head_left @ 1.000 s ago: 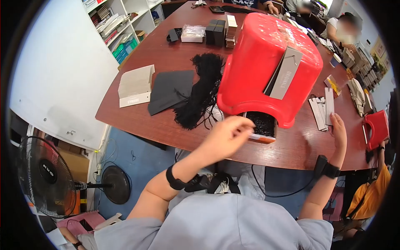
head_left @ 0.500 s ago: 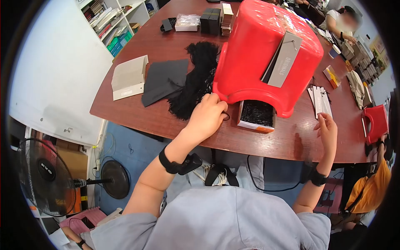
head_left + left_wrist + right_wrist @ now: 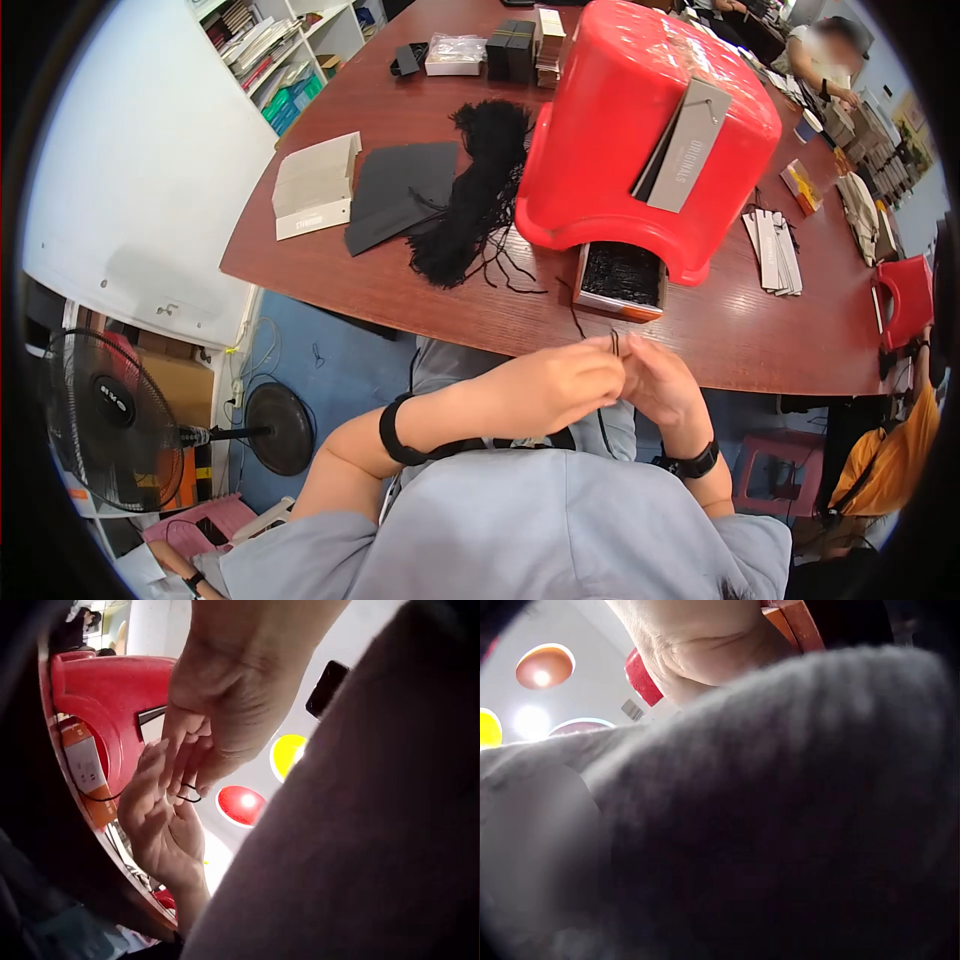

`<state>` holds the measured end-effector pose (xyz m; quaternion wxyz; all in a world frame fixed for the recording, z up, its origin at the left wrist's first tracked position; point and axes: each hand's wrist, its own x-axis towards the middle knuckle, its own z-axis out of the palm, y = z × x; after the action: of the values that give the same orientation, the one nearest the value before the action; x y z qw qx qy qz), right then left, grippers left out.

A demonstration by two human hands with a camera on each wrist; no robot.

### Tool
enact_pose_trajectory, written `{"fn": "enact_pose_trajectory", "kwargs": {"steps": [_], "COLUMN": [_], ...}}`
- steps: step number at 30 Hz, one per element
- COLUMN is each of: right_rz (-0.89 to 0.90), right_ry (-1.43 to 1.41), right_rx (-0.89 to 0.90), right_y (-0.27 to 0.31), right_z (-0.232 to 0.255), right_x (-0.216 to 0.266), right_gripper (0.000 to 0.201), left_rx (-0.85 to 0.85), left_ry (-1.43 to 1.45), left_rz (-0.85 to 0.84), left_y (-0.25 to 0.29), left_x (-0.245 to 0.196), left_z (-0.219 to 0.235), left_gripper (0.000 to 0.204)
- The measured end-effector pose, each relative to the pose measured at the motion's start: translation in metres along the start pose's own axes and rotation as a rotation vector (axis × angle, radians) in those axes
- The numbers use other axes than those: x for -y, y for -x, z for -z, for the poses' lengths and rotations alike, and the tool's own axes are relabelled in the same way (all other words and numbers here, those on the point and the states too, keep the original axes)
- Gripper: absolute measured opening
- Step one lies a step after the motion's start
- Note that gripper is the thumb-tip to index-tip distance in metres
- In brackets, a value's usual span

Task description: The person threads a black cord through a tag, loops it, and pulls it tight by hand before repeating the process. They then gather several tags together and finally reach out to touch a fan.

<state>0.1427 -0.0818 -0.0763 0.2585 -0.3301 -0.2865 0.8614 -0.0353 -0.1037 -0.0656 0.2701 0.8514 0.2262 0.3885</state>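
Observation:
The left hand [image 3: 572, 388] pinches a thin black cord [image 3: 614, 342] between thumb and fingers, over the person's lap at the table's front edge. Meeting it fingertip to fingertip is the right hand [image 3: 668, 388], which also holds the cord. From the left wrist camera, a small cord loop [image 3: 192, 793] shows at the fingertips of the left hand [image 3: 232, 697], with the right hand [image 3: 161, 825] just below. The right wrist view has part of the right hand [image 3: 705, 645], its fingers hidden. Beyond the hands, an open box [image 3: 622, 280] of black strands sits under a red stool [image 3: 640, 150].
Black cord bundle [image 3: 480, 190], dark sheets [image 3: 400, 190] and beige card tags [image 3: 315, 190] lie left of the stool, on the table [image 3: 400, 290]. Pale tags [image 3: 773, 252] lie to its right. A grey tag [image 3: 690, 150] hangs on the stool. Boxes stand farther back.
The left hand has come from beside the bundle to the front edge, bringing a cord. The right hand has left the pale tags and moved left to meet it.

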Motion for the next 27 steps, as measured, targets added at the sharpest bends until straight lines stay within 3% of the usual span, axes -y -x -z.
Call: {"fn": "enact_pose_trajectory", "kwargs": {"steps": [2,4,6,8,10,12,14,15,19,22,23,26,27], "right_rz": [0.171,0.228,0.339,0.340,0.417,0.459,0.392,0.403,0.430,0.458,0.431,0.444,0.483], "right_ry": [0.107,0.087,0.202,0.259,0.465,0.566,0.661,0.749,0.782,0.800,0.736,0.642,0.613], "right_rx": [0.021,-0.050,-0.074,-0.089,-0.036,-0.054,-0.013,-0.011,-0.088,-0.086,-0.117,-0.139,-0.131], "right_y": [-0.006,-0.006,-0.004,0.002,0.004,0.003,0.004,0.001,-0.001,0.001,0.003,0.003,0.002], "right_z": [0.001,0.002,0.001,-0.011,-0.016,-0.020,-0.025,-0.022,-0.023,-0.022,-0.026,-0.024,-0.022], "right_x": [0.004,0.008,0.012,0.022,0.026,0.027,0.029,0.026,0.018,0.017,0.020,0.022,0.023], "right_gripper": [0.032,0.028,0.024,0.022,0.021,0.021,0.020,0.019,0.019,0.020,0.020,0.021,0.021], "left_rx": [0.125,0.124,0.033,-0.160,-0.439,-0.432,-0.335,-0.328,-0.378,-0.393,-0.491,-0.617,-0.561], "left_ry": [0.086,0.107,0.074,0.103,0.294,0.162,0.378,0.627,0.928,0.915,0.828,0.775,0.731], "left_rz": [0.110,0.100,0.151,0.223,0.583,0.586,0.402,0.562,0.714,0.706,0.628,0.674,0.711], "left_y": [0.005,0.008,0.007,0.002,-0.004,-0.009,-0.010,-0.017,-0.030,-0.032,-0.035,-0.034,-0.031], "left_x": [-0.006,-0.005,-0.003,-0.001,-0.003,0.007,0.020,0.011,0.004,0.009,0.008,0.014,0.015], "left_z": [0.001,0.002,0.005,0.009,0.007,0.009,0.002,0.002,0.013,0.014,0.011,0.007,0.008], "left_gripper": [0.009,0.008,0.008,0.011,0.013,0.013,0.016,0.018,0.023,0.024,0.023,0.022,0.021]}}
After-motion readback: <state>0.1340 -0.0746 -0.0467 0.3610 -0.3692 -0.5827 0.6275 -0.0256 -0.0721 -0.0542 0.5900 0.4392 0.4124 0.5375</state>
